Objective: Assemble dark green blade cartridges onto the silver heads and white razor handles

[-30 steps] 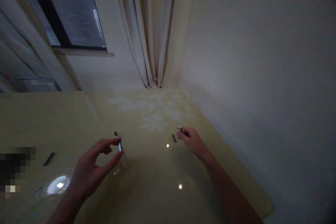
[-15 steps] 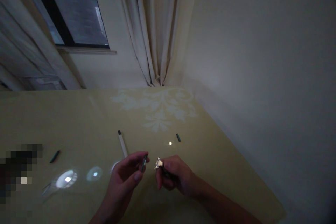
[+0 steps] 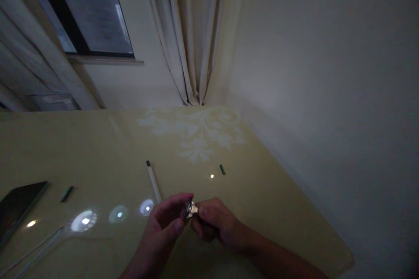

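Observation:
Above the near part of the table, my left hand (image 3: pixel 165 224) pinches a small dark strip (image 3: pixel 188 207) between thumb and fingertips. Facing it, my right hand (image 3: pixel 218 222) is closed around a small piece with a shiny metal head (image 3: pixel 192 210); it resembles a razor handle, but most of it is hidden in the fingers. The metal head meets the strip, and whether they are joined I cannot tell. A similar dark strip (image 3: pixel 222 169) lies beyond my right hand. Another dark strip (image 3: pixel 67 194) rests farther left.
A white pen-like stick (image 3: pixel 153 181) with a black end lies behind my left hand. At the left edge is a dark flat tablet-like thing (image 3: pixel 19 200), with a thin white cable (image 3: pixel 39 246) nearer. The glossy table (image 3: pixel 278 209) meets the wall on the right.
The strip and the metal head were apart and now touch. My left hand has moved right, and the metal head has shifted slightly left. The view has tilted a little.

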Demonstrator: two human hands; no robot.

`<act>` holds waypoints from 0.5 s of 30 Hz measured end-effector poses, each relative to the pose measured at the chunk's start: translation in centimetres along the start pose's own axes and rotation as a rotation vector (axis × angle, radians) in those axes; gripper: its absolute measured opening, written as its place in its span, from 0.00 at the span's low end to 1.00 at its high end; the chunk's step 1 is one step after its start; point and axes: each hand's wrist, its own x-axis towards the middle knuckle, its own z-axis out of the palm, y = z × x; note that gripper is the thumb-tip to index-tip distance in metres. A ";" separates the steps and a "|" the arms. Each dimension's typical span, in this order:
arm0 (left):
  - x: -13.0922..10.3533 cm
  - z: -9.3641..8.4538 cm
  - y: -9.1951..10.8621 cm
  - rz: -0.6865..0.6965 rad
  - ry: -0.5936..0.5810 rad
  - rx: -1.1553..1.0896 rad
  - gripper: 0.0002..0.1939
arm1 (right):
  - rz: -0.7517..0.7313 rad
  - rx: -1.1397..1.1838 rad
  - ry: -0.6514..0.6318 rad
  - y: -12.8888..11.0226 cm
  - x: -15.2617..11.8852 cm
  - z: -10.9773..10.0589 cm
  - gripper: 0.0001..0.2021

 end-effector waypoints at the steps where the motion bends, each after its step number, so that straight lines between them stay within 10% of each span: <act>1: 0.0 0.0 0.0 -0.003 -0.011 0.004 0.28 | 0.001 -0.004 0.001 0.0 0.0 0.0 0.28; 15: 0.0 -0.3 -0.2 0.011 -0.089 0.002 0.27 | 0.006 -0.006 0.014 0.1 -0.4 0.1 0.29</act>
